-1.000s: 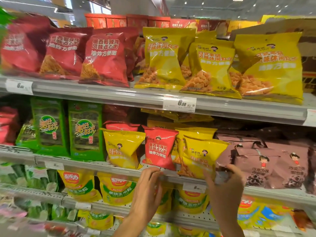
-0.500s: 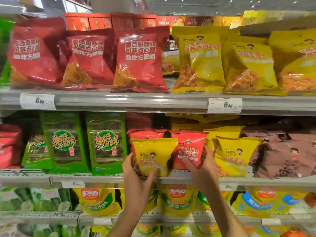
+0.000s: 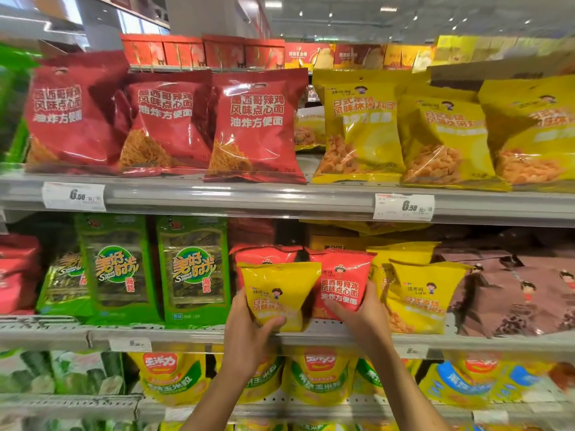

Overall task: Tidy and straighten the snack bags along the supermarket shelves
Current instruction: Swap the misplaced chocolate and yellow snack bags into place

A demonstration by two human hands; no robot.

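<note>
So I'm facing the shelves (image 3: 280, 197), three rows of them in view; top row has big red bags (image 3: 255, 126) on the left half and big yellow bags (image 3: 357, 126) on the right, all standing upright and leaning on each other a bit; there's a price tag (image 3: 403, 206) reading 6.50 on the rail under the yellow ones and another under the reds. Middle row goes green seaweed packs (image 3: 194, 272) on the left, then the small snack bags I'm working on, then brown bags (image 3: 513, 293) off to the right; bottom row is yellow corn-snack bags (image 3: 317, 377) hanging below the rail.

My left hand (image 3: 249, 331) is gripping a small yellow bag (image 3: 280, 293) at its lower left, thumb curled over the front near the bottom edge, fingers round the side; the bag stands upright at the front edge of the middle shelf. My right hand (image 3: 364, 312) is holding the small red bag (image 3: 340, 281) just beside it, fingers wrapped on the bag's lower right and thumb across the front; the two bags are touching, the yellow one overlapping the red one's left edge. Another small yellow bag (image 3: 426, 293) sits right next to my right hand.
</note>
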